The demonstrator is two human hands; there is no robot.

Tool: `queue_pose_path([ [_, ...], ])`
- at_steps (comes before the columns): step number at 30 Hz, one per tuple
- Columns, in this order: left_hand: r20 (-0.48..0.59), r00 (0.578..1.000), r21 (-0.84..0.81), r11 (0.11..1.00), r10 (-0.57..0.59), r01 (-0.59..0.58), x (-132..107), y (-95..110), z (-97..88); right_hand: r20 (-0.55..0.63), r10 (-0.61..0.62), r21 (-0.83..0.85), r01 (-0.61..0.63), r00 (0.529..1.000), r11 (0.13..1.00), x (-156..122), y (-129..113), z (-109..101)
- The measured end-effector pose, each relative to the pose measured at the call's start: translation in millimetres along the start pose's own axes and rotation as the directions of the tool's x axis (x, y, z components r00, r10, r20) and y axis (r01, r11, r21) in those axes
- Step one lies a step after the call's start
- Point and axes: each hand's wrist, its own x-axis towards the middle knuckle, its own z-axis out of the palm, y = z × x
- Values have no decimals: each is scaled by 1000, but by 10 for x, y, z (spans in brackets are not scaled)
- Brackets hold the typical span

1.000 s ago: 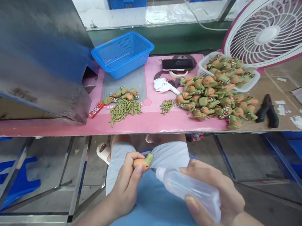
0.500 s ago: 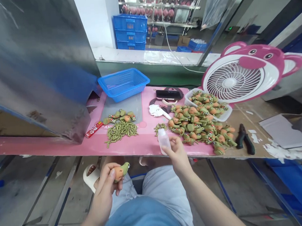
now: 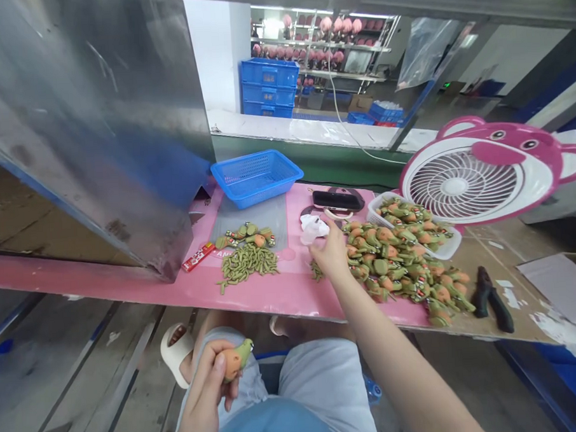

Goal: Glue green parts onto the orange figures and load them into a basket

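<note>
My left hand is low over my lap, closed on an orange and green toy figure. My right hand reaches out over the pink table. Its fingers are curled round a small clear squeeze bottle, close to a crumpled white cloth. A small heap of green pieces lies just under that hand. To the right of it lies a big pile of the same toy figures. A larger heap of green pieces and a few finished figures lie to the left.
A blue basket stands at the back and a white basket holds more figures. A black phone, a pink bear-faced fan, black pliers and a red packet are on the table. A slanted metal chute overhangs the left.
My right hand has carried the squeeze bottle from my lap up onto the table, further back toward the white cloth. My left hand stays low with the figure. The view has tilted up.
</note>
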Motion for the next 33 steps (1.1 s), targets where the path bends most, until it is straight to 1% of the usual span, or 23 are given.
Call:
queue_pose_path([
  [1, -2, 1000, 7, 1000, 0, 0, 13, -22, -17, -7, -4, -48, 3, 1000, 999, -117, -28, -18],
  [2, 8, 1000, 8, 1000, 0, 0, 26, -44, -26, 9, -18, -90, 18, 1000, 996, -240, -60, -20],
  [5, 70, 998, -2, 1000, -5, 5, 44, -86, -11, 169, -92, -175, 122, 981, 977, -548, -176, 71],
  [7, 93, 996, -12, 1000, -1, 2, 32, -82, 17, 262, -122, -218, 182, 957, 959, -640, -254, 181],
  [9, 92, 996, -14, 1000, 0, 1, 3, -67, 37, 301, -124, -257, 206, 946, 944, -638, -316, 283],
  [12, 101, 995, 8, 1000, -8, 7, -35, -75, 24, 305, -133, -274, 221, 943, 936, -543, -348, 375],
  [16, 163, 987, 28, 1000, 4, -8, -40, -151, -37, 264, -175, -197, 230, 949, 953, -448, -245, 366],
  [18, 191, 981, 35, 999, -15, 9, -40, -170, -51, 223, -217, -108, 246, 950, 963, -474, -161, 304],
  [20, 210, 977, 42, 998, -45, 37, -49, -156, -45, 167, -282, 5, 286, 945, 958, -569, -98, 204],
  [22, 233, 970, 50, 997, -70, 59, -59, -124, -29, 106, -358, 114, 346, 928, 931, -732, -78, 75],
  [23, 262, 961, 55, 996, -83, 71, -61, -108, -22, 82, -391, 161, 375, 917, 913, -831, -83, 5],
  [25, 326, 940, 69, 994, -99, 81, -60, -88, -11, 63, -437, 235, 412, 897, 880, -1043, -118, -138],
  [26, 352, 930, 78, 994, -102, 80, -58, -85, -8, 73, -454, 268, 421, 888, 867, -1145, -141, -207],
  [29, 422, 903, 108, 993, -82, 40, -56, -97, -13, 121, -500, 359, 432, 857, 827, -1407, -213, -396],
  [33, 514, 858, 175, 981, -21, -81, -76, -101, -27, 115, -578, 471, 468, 808, 748, -1635, -304, -583],
])
